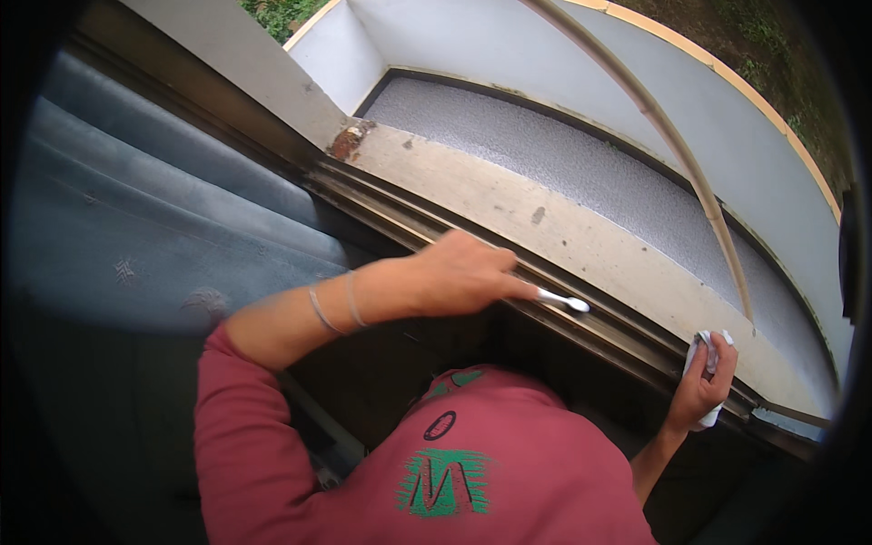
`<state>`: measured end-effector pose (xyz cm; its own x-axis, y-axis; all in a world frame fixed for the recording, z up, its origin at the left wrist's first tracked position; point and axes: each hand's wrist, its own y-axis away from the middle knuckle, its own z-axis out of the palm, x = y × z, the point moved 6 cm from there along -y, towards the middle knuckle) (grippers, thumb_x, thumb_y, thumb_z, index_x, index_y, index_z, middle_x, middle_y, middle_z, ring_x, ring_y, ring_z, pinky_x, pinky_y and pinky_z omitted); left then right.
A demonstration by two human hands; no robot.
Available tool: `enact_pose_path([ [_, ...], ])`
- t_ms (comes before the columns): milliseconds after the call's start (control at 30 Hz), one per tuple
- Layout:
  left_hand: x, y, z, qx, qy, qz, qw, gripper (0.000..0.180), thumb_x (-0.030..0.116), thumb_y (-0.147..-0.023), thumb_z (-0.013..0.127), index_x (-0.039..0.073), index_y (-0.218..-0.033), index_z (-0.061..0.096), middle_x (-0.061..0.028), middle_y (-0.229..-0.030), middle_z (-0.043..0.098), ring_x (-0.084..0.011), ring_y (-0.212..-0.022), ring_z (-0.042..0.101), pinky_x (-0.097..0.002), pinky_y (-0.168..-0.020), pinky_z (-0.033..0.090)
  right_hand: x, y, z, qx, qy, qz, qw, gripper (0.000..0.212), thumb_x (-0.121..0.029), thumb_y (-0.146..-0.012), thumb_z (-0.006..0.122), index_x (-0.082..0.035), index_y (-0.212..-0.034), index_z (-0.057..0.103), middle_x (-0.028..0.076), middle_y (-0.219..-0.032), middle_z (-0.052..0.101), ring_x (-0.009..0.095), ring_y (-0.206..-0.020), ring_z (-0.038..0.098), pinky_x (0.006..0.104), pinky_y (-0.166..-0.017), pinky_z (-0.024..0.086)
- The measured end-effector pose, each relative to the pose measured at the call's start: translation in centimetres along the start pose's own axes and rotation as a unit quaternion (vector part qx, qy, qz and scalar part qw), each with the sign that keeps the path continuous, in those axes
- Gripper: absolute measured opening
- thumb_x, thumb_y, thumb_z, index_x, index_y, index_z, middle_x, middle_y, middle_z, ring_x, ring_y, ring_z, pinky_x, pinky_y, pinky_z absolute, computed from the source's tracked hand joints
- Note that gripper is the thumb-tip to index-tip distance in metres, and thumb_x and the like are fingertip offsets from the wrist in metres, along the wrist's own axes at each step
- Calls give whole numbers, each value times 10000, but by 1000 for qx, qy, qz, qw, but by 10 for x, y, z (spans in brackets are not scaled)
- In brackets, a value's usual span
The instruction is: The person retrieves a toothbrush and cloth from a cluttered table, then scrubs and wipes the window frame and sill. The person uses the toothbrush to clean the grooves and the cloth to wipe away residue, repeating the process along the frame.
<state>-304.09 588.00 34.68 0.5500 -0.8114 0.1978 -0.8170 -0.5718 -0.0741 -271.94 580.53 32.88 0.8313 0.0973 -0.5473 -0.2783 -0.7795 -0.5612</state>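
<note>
In the head view, a white toothbrush (pixel 556 298) is held just off the centre, toward 3 o'clock, by the left hand (pixel 465 275), whose fingers are curled closed around the handle. The brush head is pointed toward 4 o'clock and is set over the window track (pixel 629 332); whether the bristles touch it cannot be told. The track is stretched from about 10 o'clock, past the centre, to 4 o'clock. Between 3 and 4 o'clock, beside the track, a crumpled white cloth (pixel 702 338) is gripped by the right hand (pixel 699 392), its fingers bent over the cloth and only partly closed. Two thin bands (pixel 321 311) are worn on the left forearm. The track is bordered on its outer side by a pale, spotted sill (pixel 509 198). Beyond it, toward 1 o'clock, a grey speckled floor (pixel 509 136) is enclosed by a white curved wall (pixel 545 45). The sill is crossed by a bent pole (pixel 668 127) between 12 and 3 o'clock. A blue curtain (pixel 163 218) is hung at 9 to 10 o'clock; a red top (pixel 545 436) is seen at 6 o'clock.
</note>
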Motion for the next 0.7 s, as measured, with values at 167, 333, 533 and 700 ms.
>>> enact_pose_path([
  [167,-85,94,-94,-114,-305,-230,917,291,121,-746,620,295,-965,700,-22,-592,474,-199,-532,535,-313,-476,416,-1,4,-6,17,-11,5,1000,191,104,-776,596,17,-947,590,117,-871,576,247,-823,561,318,-755,452],
  [333,-52,76,-101,63,-148,-178,971,275,53,-729,634,200,-951,703,-27,-591,469,-191,-525,515,-311,-465,406,-9,0,-2,13,11,-37,999,219,125,-752,598,20,-944,596,129,-854,574,271,-800,566,332,-731,460],
  [533,-63,73,-32,-36,-77,-140,987,396,58,-733,586,307,-1033,654,-4,-654,478,-205,-576,543,-321,-474,425,5,4,-5,0,-12,-22,1000,242,127,-750,589,24,-969,588,134,-882,575,275,-828,569,349,-761,454],
  [700,-101,134,-96,-34,-256,-266,929,285,99,-770,578,288,-955,684,-16,-640,489,-203,-558,539,-323,-475,422,1,7,-3,10,40,-39,998,223,106,-770,601,19,-976,595,140,-929,588,284,-870,576,354,-784,462],
])
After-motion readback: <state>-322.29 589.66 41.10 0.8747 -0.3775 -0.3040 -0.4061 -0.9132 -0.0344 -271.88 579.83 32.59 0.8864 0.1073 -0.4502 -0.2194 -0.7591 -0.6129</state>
